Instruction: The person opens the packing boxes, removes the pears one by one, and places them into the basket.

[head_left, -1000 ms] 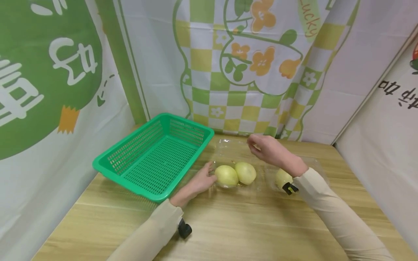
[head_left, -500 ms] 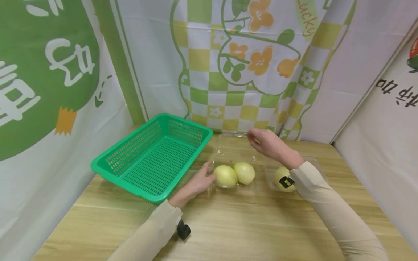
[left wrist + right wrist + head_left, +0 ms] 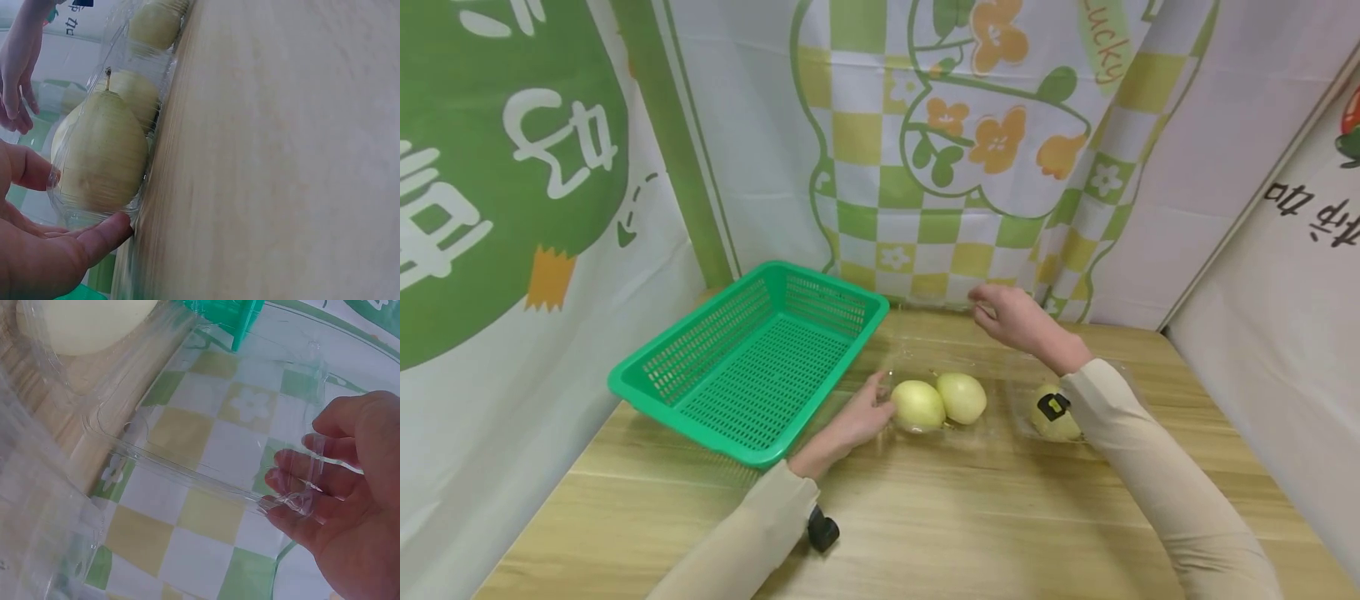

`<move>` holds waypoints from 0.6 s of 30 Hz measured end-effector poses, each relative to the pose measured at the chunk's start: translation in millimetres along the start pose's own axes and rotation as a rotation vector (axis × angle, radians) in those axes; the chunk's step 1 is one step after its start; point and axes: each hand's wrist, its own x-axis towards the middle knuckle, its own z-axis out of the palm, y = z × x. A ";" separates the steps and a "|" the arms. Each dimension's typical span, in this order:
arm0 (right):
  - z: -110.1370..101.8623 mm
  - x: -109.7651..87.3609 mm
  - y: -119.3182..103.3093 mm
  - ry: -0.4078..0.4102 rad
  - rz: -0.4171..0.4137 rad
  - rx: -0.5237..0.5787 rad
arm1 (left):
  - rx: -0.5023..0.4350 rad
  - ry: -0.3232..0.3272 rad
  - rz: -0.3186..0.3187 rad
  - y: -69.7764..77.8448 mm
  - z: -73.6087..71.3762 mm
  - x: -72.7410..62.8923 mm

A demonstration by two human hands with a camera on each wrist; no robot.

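A clear plastic clamshell box [image 3: 62,203] holds two yellow-green pears [image 3: 917,406], and it sits on the table. My left hand [image 3: 859,417] grips the box's left end, thumb on one side and fingers on the other. The box's transparent lid [image 3: 231,447] is swung up and back toward the curtain. At the lid's far edge is my right hand [image 3: 350,481], its fingers loosely extended and seen through the plastic, thumb apart from them. To the right, a second clear box [image 3: 1017,417] holds a pear [image 3: 1054,423], partly covered by the right wrist's black camera mount.
A green slotted basket [image 3: 752,454] stands left of the boxes, nothing inside it. Behind the wooden table [image 3: 925,517] hangs a checked curtain [image 3: 936,225], close to the raised lid. Printed cloth walls flank both sides.
The lid has swung farther back toward the curtain. My right hand has moved slightly up and away, its fingers loosening. The left hand keeps its hold on the box end.
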 end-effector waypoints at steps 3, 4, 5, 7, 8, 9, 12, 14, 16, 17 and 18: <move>-0.6 2.1 1.3 -0.038 0.042 -0.002 | -0.003 -0.005 0.003 0.1 -0.2 -0.1; -0.8 2.6 1.5 -0.051 0.057 -0.002 | -0.004 -0.005 0.003 0.1 -0.1 0.0; -0.9 3.1 2.0 -0.064 0.072 -0.001 | -0.005 -0.004 0.005 0.1 0.0 0.2; -0.6 4.0 3.4 -0.084 0.095 0.003 | -0.008 0.000 0.009 0.2 0.2 0.3; 0.0 4.6 4.5 -0.091 0.104 0.004 | -0.011 0.002 0.011 0.3 0.3 0.4; 0.5 5.1 5.6 -0.095 0.111 0.005 | -0.014 0.003 0.014 0.5 0.4 0.5; 2.8 6.6 10.2 -0.097 0.125 -0.002 | -0.017 0.006 0.015 1.1 0.7 0.5; 4.1 7.3 12.8 -0.097 0.130 -0.012 | -0.016 0.007 0.015 1.4 0.8 0.3; 5.2 7.8 15.2 -0.097 0.130 -0.022 | -0.017 0.010 0.014 1.6 0.9 0.2; 5.6 7.8 16.3 -0.095 0.128 -0.025 | -0.019 0.013 0.014 1.7 0.8 0.2; 6.1 7.8 17.1 -0.093 0.124 -0.027 | -0.019 0.016 0.015 1.8 0.8 0.2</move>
